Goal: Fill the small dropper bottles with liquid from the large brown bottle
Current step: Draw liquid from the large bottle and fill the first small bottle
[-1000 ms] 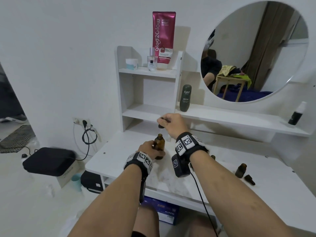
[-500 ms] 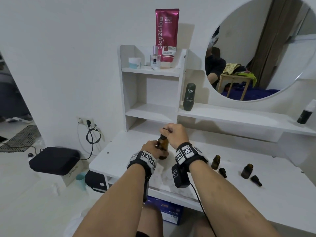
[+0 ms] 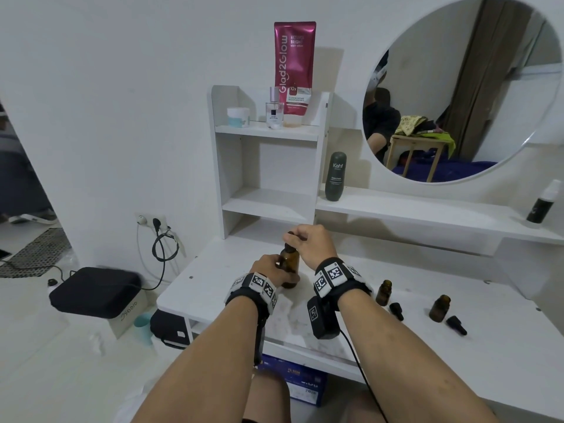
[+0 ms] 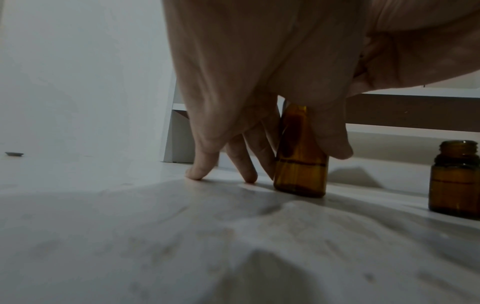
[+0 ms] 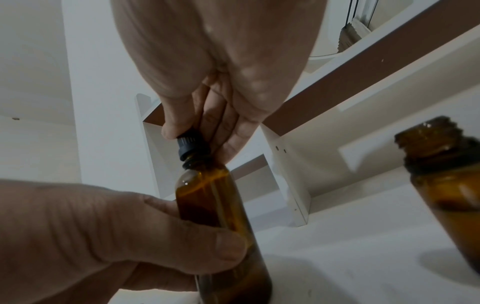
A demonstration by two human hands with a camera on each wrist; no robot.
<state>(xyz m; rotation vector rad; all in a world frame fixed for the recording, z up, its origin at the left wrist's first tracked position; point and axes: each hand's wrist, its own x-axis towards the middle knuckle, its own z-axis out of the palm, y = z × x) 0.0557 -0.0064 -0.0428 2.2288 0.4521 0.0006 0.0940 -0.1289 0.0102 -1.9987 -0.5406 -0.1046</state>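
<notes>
Big bottle (image 3: 288, 264) standing upright on desk (image 3: 503, 340), you're wrapping L hand (image 3: 265, 267) round its body to steady it. R hand (image 3: 308, 244) pinching cap (image 5: 192, 145) on top, prob. working dropper. Two small bottles (image 3: 383, 292) waiting uncapped to its right, caps (image 3: 396, 311) lying beside.

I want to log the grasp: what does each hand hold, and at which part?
Left hand grips the big bottle at its body; right hand pinches its black cap.

glossy amber glass large brown bottle (image 5: 223, 216)
</notes>
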